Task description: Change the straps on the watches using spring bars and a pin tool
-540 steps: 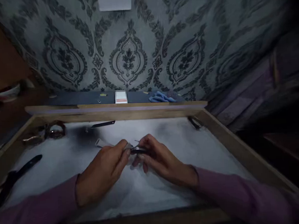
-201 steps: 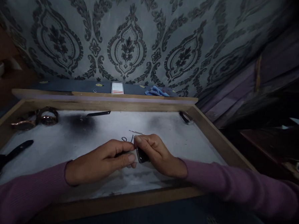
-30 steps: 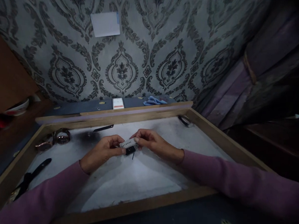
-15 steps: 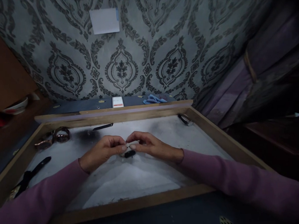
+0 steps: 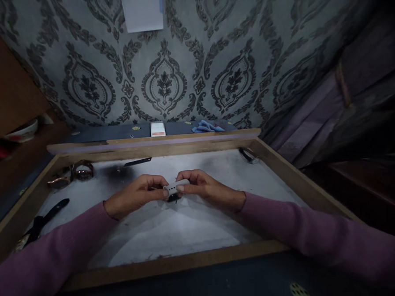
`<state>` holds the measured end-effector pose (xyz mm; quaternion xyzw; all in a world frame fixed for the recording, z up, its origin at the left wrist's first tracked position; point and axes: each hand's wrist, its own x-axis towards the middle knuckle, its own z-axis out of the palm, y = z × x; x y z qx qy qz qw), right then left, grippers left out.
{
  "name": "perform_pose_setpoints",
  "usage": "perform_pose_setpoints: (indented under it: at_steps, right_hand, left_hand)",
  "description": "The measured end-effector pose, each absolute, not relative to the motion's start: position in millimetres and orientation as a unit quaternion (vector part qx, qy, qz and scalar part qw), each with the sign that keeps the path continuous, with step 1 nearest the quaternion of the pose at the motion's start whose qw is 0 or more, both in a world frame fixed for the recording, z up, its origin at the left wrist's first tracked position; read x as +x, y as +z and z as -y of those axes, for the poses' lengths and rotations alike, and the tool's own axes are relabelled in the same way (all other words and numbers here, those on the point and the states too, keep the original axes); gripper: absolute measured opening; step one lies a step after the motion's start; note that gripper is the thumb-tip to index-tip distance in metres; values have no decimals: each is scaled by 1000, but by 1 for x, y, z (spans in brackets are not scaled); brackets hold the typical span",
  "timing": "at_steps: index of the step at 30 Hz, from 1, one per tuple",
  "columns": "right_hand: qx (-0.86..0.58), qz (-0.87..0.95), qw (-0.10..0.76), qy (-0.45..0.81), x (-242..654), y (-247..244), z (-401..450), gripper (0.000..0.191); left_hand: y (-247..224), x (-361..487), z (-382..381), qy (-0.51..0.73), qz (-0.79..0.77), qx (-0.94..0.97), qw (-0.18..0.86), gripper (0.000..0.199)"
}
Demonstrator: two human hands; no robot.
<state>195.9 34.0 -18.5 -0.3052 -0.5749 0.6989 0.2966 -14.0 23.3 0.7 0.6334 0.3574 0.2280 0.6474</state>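
Over the middle of the tray, both hands pinch a watch with a pale strap [image 5: 173,187]. Small dark holes show along the strap, and the dark watch face peeks out below it. My left hand [image 5: 138,195] grips the strap's left end between thumb and fingers. On the right side, my right hand [image 5: 204,188] pinches the same strap. The fingertips partly cover the watch.
The wooden-framed tray [image 5: 177,259] has a pale floor. Brown watches [image 5: 84,170] and a black-strapped watch [image 5: 44,222] lie at left, a dark strap [image 5: 137,161] at the back, another watch [image 5: 249,155] at back right. Behind are a phone [image 5: 157,129] and blue cloth [image 5: 208,126].
The strap has been turned so its row of holes now faces me, and less of the dark watch face shows. Both hands still hold it. The view has shifted slightly.
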Motion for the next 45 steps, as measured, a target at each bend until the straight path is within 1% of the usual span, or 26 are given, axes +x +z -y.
perform_pose_setpoints:
  at_steps: [5,12,25,31,36,45]
  right_hand:
    - [-323,565,304,696,194,-18,-32,26]
    - [-360,563,266,694,191,-12,-29,26]
    - [-344,611,282,655,190,-15,-28,15]
    - [-346,591,303,663,190,-15,-26,18]
    - [-340,595,281,672,191,-14,-27,25]
    - [-343,621,275,649,189,-13,-22,23]
  left_hand:
    - [0,-13,-22,217,-366,644,636,19]
    - [3,-8,-17,227,-383,646,619,22]
    - [-4,-2,-16,259,-415,621,612,17]
    - [-4,-4,-18,242,-391,630,626,19]
    - [-3,-7,-20,231,-376,645,624,19]
    - [-7,-3,-18,247,-403,634,612,14]
